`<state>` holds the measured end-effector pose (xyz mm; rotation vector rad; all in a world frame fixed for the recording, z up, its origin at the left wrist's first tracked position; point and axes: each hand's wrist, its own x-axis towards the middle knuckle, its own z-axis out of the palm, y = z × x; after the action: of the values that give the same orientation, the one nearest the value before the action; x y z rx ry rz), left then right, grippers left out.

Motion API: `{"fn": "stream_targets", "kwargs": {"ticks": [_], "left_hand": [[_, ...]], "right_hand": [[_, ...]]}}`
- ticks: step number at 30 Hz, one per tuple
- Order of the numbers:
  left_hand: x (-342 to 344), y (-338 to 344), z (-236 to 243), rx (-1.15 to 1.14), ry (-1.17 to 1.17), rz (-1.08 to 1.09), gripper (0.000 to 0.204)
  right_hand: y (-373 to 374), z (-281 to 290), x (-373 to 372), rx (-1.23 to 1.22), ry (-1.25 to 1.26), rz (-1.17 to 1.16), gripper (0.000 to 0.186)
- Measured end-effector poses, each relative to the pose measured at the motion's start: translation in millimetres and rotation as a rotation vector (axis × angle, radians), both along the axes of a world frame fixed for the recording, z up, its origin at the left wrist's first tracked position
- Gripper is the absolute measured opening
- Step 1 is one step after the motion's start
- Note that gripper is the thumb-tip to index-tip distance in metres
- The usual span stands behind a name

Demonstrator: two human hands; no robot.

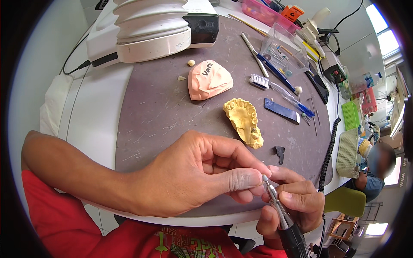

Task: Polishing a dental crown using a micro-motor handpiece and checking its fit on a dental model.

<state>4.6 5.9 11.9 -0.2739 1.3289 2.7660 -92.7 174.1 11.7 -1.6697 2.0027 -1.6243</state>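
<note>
Head view, the only one we have. Our right hand (297,198) has a closed grip on a pen-shaped drill (283,217), thumb and fingers wrapped around the metal front part. Its grey tip (265,177) points up and to our left, right at the fingertips of our left hand (191,178).

Left grip: thumb and index nearly together, other fingers curled in behind. We can't tell whether a small piece is pinched there; fingertips and drill tip hide the spot. The left thumb (244,179) has pale dust on it.

Both hands meet at the near edge of the worktop (159,116). Beyond them lie the yellow tooth model (246,121) and the pink plaster block (209,84), neither touched. A dark scrap (280,154) sits near the fingers.

Our read: step in hand is fine grinding, or adjusting the tip itself. Can't confirm the drill is running. Next move calls for braced hands, light pressure and small turns of the left fingertips. Main risk: tip slipping onto skin, since the thumb is right beside it.
</note>
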Motion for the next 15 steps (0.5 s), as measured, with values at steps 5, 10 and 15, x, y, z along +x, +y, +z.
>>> {"fn": "stream_targets", "kwargs": {"ticks": [5, 10, 15], "left_hand": [[1.8, 0.4, -1.1, 0.019, 0.021, 0.005, 0.02], [-0.3, -0.4, 0.2, 0.0, 0.008, -0.007, 0.02], [1.3, -0.3, -1.3, -0.012, -0.002, 0.001, 0.02]], "right_hand": [[2.5, 2.1, 5.7, 0.011, -0.073, -0.048, 0.035], [1.0, 0.5, 2.4, -0.009, -0.03, -0.031, 0.035], [1.3, -0.9, -0.2, 0.038, 0.004, 0.007, 0.035]]}}
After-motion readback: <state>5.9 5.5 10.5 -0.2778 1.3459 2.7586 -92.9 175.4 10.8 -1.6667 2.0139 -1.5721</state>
